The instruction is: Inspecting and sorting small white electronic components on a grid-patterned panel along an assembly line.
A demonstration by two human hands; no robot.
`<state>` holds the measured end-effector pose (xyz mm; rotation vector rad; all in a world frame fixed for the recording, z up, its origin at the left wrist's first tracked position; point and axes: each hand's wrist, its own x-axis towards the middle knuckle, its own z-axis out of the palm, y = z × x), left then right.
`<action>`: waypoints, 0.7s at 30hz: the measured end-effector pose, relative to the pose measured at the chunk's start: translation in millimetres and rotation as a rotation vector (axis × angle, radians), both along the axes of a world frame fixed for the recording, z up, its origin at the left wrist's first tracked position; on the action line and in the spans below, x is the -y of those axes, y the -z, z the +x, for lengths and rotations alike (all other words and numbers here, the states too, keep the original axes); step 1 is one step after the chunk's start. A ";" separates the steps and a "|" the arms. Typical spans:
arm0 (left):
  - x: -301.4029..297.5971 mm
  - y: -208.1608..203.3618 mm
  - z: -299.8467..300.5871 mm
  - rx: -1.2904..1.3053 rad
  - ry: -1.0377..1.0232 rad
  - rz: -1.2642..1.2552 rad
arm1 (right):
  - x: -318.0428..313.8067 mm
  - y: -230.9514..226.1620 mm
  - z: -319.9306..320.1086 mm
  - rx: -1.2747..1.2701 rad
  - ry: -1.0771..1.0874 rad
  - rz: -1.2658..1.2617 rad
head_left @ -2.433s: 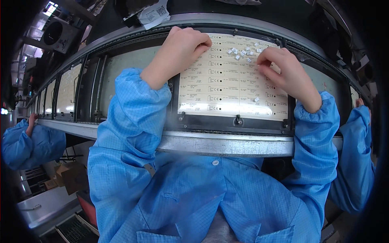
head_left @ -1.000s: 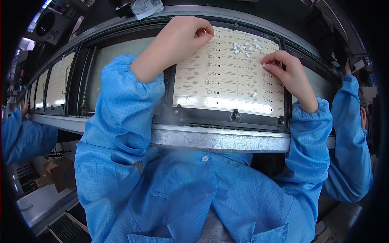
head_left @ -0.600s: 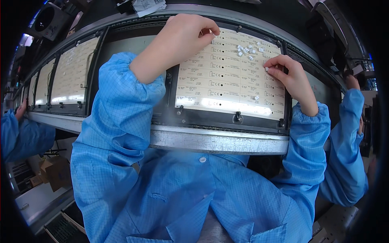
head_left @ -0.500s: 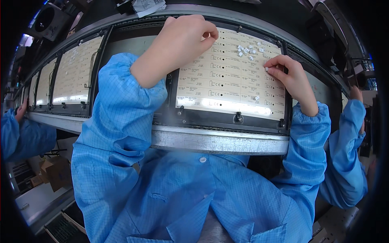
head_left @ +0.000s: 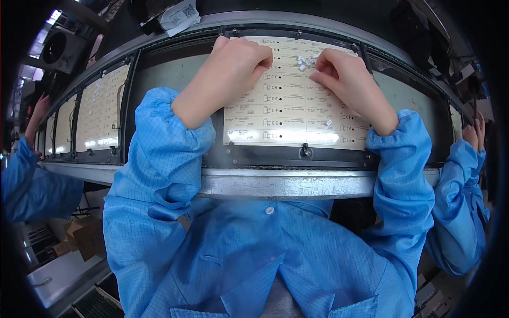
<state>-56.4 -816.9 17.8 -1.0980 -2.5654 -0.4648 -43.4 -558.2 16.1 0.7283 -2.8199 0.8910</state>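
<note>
Panel (head_left: pixel 294 100) first, the cream one printed in rows: where does it lie?

Under both hands, set in a black frame (head_left: pixel 265 157). The left hand (head_left: pixel 236 63) covers some of its far left portion; the right hand (head_left: pixel 347 79) is over its right half.

Does the left one grip anything?

I cannot tell. Its fingers curl in toward the thumb, and what the tips do is hidden from view.

And the right?

Bent thumb and forefinger reach inward, their tips near each other. Whether a piece sits between them, I cannot make out.

What about the small white parts (head_left: pixel 304 62)?

Scattered in a loose cluster on the panel, between the hands, just beside the right fingertips and apart from the left ones. A single white piece (head_left: pixel 328 123) lies by itself, nearer the body than the right hand.

Anything around them?

A metal rail (head_left: pixel 291 185) runs nearer the body than both hands. Farther out, to the left of the left hand, is a white packet (head_left: pixel 179 17). Well left of that hand are more cream panels (head_left: pixel 101 114); well right of the right hand, a co-worker's hands (head_left: pixel 473 135) are close together.
</note>
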 end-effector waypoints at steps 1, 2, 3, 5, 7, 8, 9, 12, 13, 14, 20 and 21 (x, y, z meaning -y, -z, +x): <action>-0.4 -0.8 -1.2 0.002 0.004 -0.007 | -1.4 0.1 -1.0 -0.037 -0.008 0.026; 0.4 -1.5 -2.8 0.013 0.012 -0.016 | -1.6 0.7 -1.8 -0.075 -0.018 0.052; 1.2 -2.3 -3.7 0.023 0.020 -0.025 | -2.5 1.8 -2.2 -0.075 -0.015 0.046; 2.5 -1.2 -3.9 0.022 0.017 -0.036 | -5.3 3.7 -2.6 -0.132 -0.051 0.063; 3.0 -1.3 -3.5 0.021 0.015 -0.044 | -5.4 3.1 -3.1 -0.191 -0.074 0.066; 3.0 -1.8 -2.1 -0.003 0.016 -0.051 | -5.7 2.2 -2.9 -0.250 -0.100 0.073; 2.9 -2.2 -1.3 -0.028 0.017 -0.058 | -6.3 1.3 -2.9 -0.248 -0.096 0.072; 4.5 -2.5 -1.1 -0.039 0.016 -0.077 | -7.7 -6.2 -0.6 -0.203 -0.108 0.064; 3.8 -2.6 -1.0 -0.037 0.017 -0.078 | -8.6 -11.7 2.6 -0.123 -0.052 0.045; 3.3 -2.7 -0.8 -0.050 0.021 -0.067 | -8.9 -14.4 4.0 -0.045 0.000 0.025; 4.2 -2.1 -0.5 -0.066 0.014 -0.099 | -18.7 -14.5 4.1 -0.090 -0.032 -0.078; 4.3 -2.1 0.0 -0.076 0.021 -0.087 | -18.7 -14.3 4.4 -0.091 -0.032 -0.078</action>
